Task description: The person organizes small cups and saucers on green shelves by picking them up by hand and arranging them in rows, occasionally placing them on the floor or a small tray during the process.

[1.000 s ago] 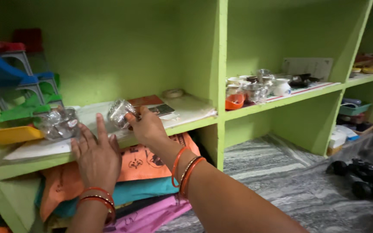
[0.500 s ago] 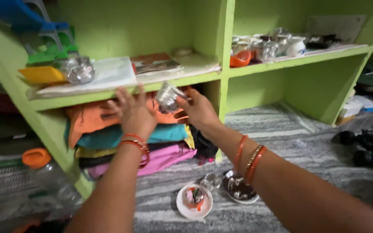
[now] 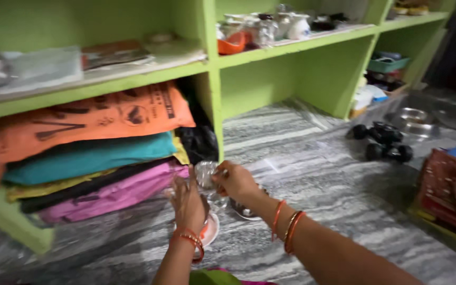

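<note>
Green shelf unit [image 3: 215,105]: upper left shelf carries flat papers and a booklet [image 3: 113,51]; the lower left bay holds a stack of folded cloths [image 3: 88,153], orange on top, then teal, yellow, black and pink at the bottom.

Left hand [image 3: 188,203]: low over the grey marble floor [image 3: 312,174], in front of the stack's right end, orange bangles at the wrist, fingers spread upward against the near side of a small shiny steel vessel [image 3: 206,174].

Small shiny steel vessel: held between both hands just above the floor, near the foot of the shelf's middle upright.

White plate [image 3: 210,232]: on the floor under the left hand, mostly hidden.

Right hand [image 3: 236,182]: fingers curled, gripping the vessel's right side; orange bangles on the forearm. A steel bowl [image 3: 244,211] lies on the floor below it.

Upper right shelf: steel pots and an orange dish [image 3: 231,45].

Floor, right side: black toy vehicle [image 3: 383,140], steel basin [image 3: 410,117], red patterned box [image 3: 449,192].
</note>
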